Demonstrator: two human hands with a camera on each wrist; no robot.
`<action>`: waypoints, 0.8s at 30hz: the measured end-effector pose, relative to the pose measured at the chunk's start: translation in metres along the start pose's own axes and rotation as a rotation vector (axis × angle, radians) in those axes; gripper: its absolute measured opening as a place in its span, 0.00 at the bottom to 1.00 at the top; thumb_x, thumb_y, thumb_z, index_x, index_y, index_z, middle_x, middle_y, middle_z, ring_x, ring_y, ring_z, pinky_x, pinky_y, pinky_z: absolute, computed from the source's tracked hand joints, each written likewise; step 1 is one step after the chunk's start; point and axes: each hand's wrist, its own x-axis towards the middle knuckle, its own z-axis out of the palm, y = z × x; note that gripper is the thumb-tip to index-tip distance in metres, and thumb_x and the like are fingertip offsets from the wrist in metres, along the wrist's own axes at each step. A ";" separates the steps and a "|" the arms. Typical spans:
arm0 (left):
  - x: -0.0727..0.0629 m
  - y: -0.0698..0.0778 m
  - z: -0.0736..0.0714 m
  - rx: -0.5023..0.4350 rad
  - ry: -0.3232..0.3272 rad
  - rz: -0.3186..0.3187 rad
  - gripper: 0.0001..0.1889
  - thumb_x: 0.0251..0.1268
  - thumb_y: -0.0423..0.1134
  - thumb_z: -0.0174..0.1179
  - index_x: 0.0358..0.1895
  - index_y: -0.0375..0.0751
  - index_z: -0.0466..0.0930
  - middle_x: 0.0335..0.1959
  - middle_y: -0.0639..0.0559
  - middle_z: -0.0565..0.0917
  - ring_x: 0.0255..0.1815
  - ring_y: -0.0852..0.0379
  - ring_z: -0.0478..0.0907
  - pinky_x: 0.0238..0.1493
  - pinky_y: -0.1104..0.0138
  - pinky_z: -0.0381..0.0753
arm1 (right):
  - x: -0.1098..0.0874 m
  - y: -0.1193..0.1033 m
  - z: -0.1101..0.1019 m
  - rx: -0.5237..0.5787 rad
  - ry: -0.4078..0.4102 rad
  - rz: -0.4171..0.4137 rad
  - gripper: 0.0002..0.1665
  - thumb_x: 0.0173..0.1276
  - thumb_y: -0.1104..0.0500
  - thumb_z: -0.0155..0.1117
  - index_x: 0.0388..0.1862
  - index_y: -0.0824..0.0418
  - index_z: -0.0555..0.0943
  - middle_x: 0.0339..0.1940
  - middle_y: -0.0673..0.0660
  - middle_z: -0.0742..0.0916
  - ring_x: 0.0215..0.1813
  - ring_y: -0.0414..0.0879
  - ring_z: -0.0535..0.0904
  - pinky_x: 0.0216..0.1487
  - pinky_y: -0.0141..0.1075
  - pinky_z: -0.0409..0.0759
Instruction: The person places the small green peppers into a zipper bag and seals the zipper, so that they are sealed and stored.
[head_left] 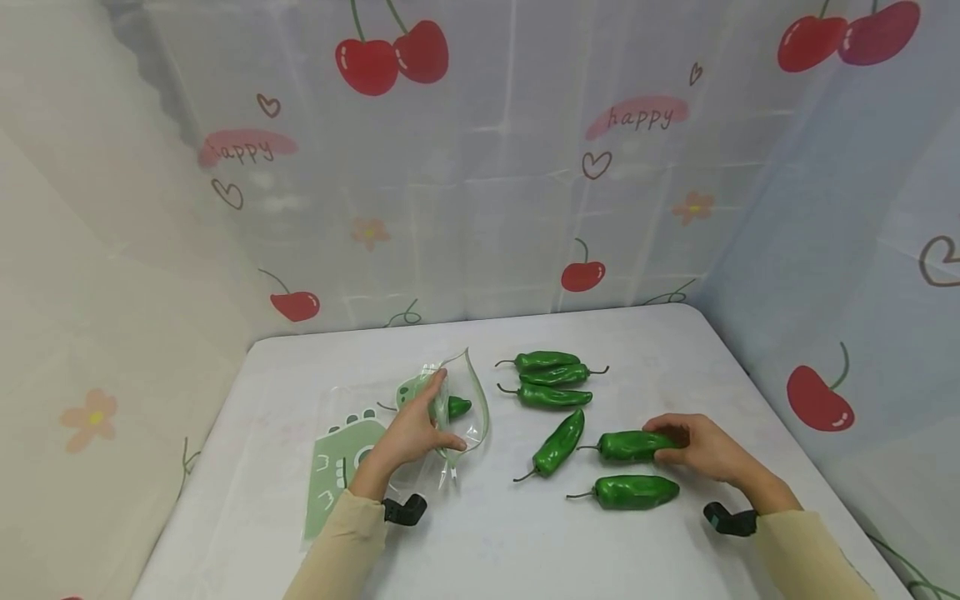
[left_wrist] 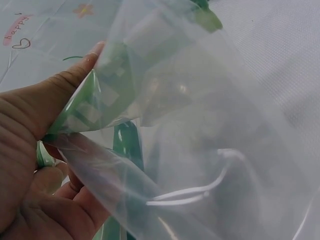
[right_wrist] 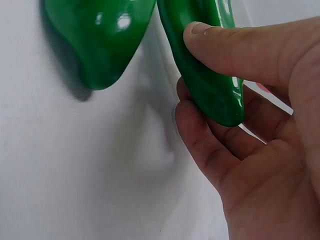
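Observation:
My left hand [head_left: 411, 427] holds a clear plastic bag [head_left: 474, 392] near its mouth, thumb and fingers spread so that the opening gapes to the right. Green printing shows on the bag, and a green pepper [head_left: 458, 407] lies inside, partly covered by the hand. On the right, my right hand [head_left: 703, 446] pinches the tip of another green pepper [head_left: 626, 446] between thumb and fingers, its stem pointing left. The right wrist view shows the thumb over this pepper [right_wrist: 205, 85] and fingertips under it. Just in front lies a separate green pepper [head_left: 636, 492].
Between the hands, one pepper [head_left: 558, 442] lies slanted on the white table [head_left: 525, 550]. Behind it, several more lie close together, including a front one [head_left: 555, 396]. A curtain [head_left: 487, 183] printed with cherries stands behind the table.

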 end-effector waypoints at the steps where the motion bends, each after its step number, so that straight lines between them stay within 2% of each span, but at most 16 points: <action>1: 0.000 0.000 0.000 0.002 0.001 0.001 0.71 0.36 0.49 0.87 0.85 0.53 0.47 0.85 0.47 0.55 0.33 0.55 0.73 0.45 0.60 0.75 | 0.000 -0.001 0.000 0.003 0.008 0.010 0.24 0.62 0.61 0.78 0.58 0.58 0.84 0.57 0.58 0.87 0.55 0.51 0.82 0.54 0.41 0.83; 4: 0.000 0.000 0.000 0.005 0.002 0.004 0.71 0.36 0.49 0.87 0.85 0.51 0.47 0.85 0.47 0.54 0.34 0.55 0.74 0.48 0.59 0.75 | 0.002 -0.005 0.001 0.018 0.028 0.014 0.25 0.63 0.61 0.76 0.59 0.59 0.83 0.58 0.60 0.86 0.54 0.52 0.83 0.51 0.41 0.83; 10: 0.001 0.000 0.001 0.003 0.001 0.006 0.70 0.36 0.49 0.87 0.85 0.51 0.47 0.85 0.49 0.53 0.35 0.55 0.74 0.49 0.59 0.75 | 0.006 -0.009 0.005 0.045 0.068 -0.014 0.24 0.65 0.63 0.75 0.59 0.60 0.83 0.57 0.60 0.86 0.52 0.50 0.84 0.46 0.33 0.82; 21: 0.000 -0.002 0.001 0.005 0.010 0.015 0.70 0.38 0.49 0.86 0.85 0.50 0.47 0.85 0.47 0.55 0.33 0.55 0.73 0.50 0.58 0.74 | 0.016 -0.017 0.016 0.079 0.092 -0.046 0.23 0.66 0.62 0.75 0.59 0.60 0.83 0.57 0.60 0.86 0.53 0.50 0.84 0.47 0.31 0.82; 24: -0.001 -0.003 0.001 0.005 0.014 0.016 0.69 0.38 0.49 0.86 0.85 0.49 0.48 0.85 0.47 0.54 0.40 0.53 0.75 0.55 0.56 0.74 | 0.018 -0.020 0.017 0.078 0.090 -0.053 0.23 0.66 0.62 0.74 0.59 0.59 0.83 0.57 0.59 0.87 0.54 0.50 0.83 0.47 0.31 0.82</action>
